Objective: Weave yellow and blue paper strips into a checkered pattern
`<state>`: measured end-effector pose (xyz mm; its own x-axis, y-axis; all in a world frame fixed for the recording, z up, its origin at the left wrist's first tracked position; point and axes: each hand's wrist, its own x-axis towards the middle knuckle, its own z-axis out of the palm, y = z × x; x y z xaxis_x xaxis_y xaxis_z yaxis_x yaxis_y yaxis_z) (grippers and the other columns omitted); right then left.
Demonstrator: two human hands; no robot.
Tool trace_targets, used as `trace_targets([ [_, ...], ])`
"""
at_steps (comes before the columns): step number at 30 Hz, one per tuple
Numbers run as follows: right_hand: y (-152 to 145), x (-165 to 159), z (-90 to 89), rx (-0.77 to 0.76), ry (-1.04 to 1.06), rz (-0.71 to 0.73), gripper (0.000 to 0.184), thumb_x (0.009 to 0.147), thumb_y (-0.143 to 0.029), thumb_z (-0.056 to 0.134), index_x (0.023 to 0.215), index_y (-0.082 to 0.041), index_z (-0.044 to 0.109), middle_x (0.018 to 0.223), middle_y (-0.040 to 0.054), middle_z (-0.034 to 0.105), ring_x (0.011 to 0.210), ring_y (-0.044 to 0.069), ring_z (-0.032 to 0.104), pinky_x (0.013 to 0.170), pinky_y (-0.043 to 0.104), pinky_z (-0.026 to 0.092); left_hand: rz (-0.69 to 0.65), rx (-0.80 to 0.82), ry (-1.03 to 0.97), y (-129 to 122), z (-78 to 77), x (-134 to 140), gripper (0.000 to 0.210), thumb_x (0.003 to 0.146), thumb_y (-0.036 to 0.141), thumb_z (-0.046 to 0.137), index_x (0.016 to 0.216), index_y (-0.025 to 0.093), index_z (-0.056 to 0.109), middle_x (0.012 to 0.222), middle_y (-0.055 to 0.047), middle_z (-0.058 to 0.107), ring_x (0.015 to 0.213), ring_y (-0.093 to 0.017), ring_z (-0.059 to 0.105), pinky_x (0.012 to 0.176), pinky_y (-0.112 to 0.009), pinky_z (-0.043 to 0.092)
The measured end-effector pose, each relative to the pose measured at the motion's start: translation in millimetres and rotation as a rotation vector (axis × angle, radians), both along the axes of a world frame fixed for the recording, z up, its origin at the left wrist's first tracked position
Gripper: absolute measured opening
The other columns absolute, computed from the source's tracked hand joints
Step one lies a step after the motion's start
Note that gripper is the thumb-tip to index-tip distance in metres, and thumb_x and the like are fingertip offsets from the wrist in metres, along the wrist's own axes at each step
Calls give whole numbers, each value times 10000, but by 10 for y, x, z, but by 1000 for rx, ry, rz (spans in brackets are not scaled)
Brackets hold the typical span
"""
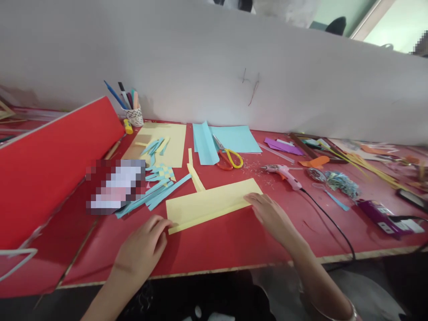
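A sheet of pale yellow paper [209, 203] lies on the red table with a narrow strip folded along its near edge. My left hand [147, 240] is at the sheet's near left corner, its fingers curled and closed on the fold. At the right end my right hand [269, 216] holds the edge, fingers close together; its thumb is mostly hidden. Just behind the sheet are a folded yellow strip [196, 177] and several cut blue paper strips [163, 194]. A small blue and yellow woven piece [163, 171] rests among them.
Scissors [230, 156] lie by blue paper sheets [237, 137]. A pink glue gun [284, 174] with a black cord is to the right, near a purple power strip [384, 218]. At left stand a red board [60, 160], a blurred phone [118, 185] and a pen cup [134, 116].
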<state>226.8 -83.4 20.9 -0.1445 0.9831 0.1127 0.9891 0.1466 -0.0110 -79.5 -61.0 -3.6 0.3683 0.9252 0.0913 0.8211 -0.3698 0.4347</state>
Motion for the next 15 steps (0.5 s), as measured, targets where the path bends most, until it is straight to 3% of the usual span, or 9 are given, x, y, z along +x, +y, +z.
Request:
trace_targets([
  [4, 57, -43, 81, -110, -47, -29, 306, 807, -46, 353, 885, -183, 614, 901, 65, 636, 811, 176, 596, 685, 273, 447, -7, -51, -59, 17, 28, 4, 319, 767, 275, 289, 792, 221, 602, 815, -45, 644, 703, -178, 644, 570, -256, 488],
  [7, 47, -10, 100, -92, -85, -22, 267, 816, -60, 369, 805, -181, 608, 802, 47, 623, 726, 157, 594, 602, 238, 421, -4, -58, -116, 36, 8, -15, 295, 776, 308, 307, 773, 233, 593, 799, -27, 655, 691, -170, 645, 569, -243, 490],
  [11, 2, 69, 136, 136, -85, 114, 272, 842, -110, 356, 761, -180, 606, 776, 56, 622, 671, 149, 578, 594, 242, 409, 29, -2, -288, 66, 51, -72, 248, 780, 358, 354, 724, 234, 561, 747, -8, 660, 670, -159, 629, 574, -218, 483],
  [15, 23, 117, 235, 424, 26, 154, 320, 878, -200, 318, 754, -196, 613, 807, 61, 633, 684, 152, 582, 652, 270, 429, 205, 92, -444, 122, 230, -114, 202, 755, 376, 411, 777, 219, 536, 716, -16, 612, 652, -176, 578, 587, -257, 474],
])
